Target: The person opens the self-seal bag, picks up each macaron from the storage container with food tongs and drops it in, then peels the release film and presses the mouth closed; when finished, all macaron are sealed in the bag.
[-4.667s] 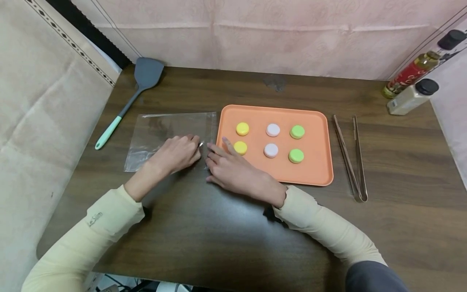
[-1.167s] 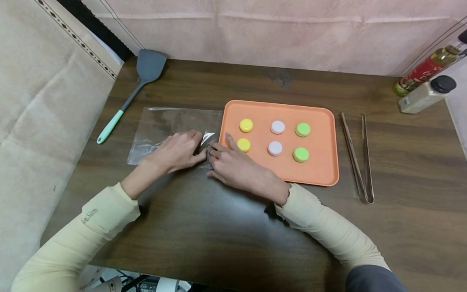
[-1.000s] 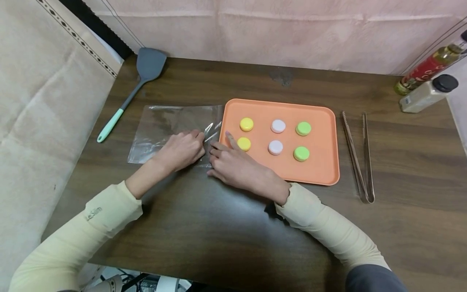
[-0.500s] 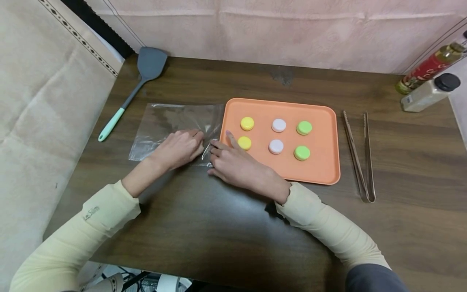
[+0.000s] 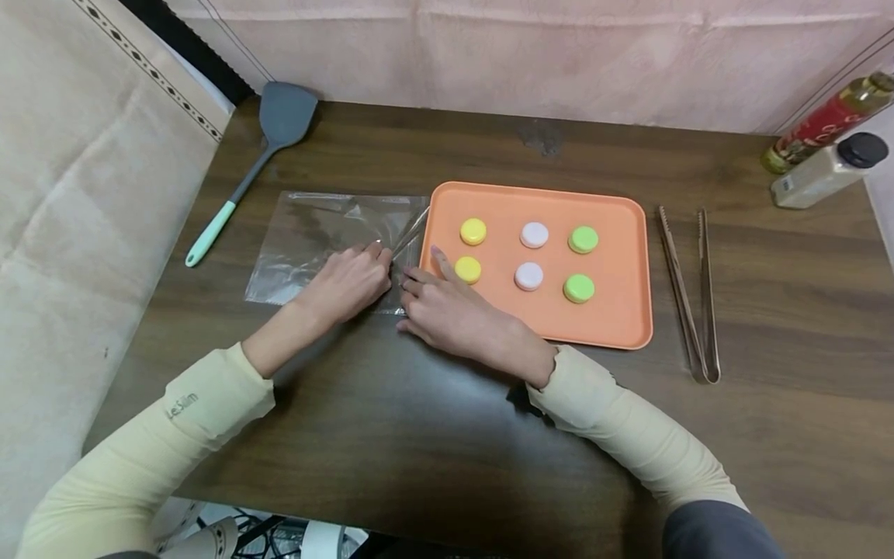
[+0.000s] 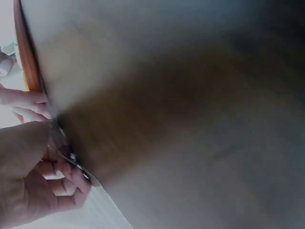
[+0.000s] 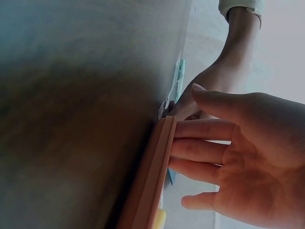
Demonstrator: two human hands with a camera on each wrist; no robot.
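While the spatula [image 5: 252,176] slants along the left edge of the worktop [image 5: 433,435], its blade at the far left corner and its handle towards the near edge, the clear bag [image 5: 307,233] lies just to its right. At the bag's right end the left hand [image 5: 347,283] grips the film in curled fingers, and a shiny crease rises beside it. Close by, the right hand [image 5: 450,307] grasps nothing: its fingers reach out across the bag's right end, the farthest one over the left edge of the tray [image 5: 499,252]. On the tray sit three pairs of discs, yellow [image 5: 472,231], white [image 5: 534,235] and green [image 5: 583,240]. Just beyond its right edge lie the tongs [image 5: 708,299], tips spread towards the far edge. Near the worktop's far right corner the bottle [image 5: 827,124] and jar [image 5: 813,178] stand side by side.
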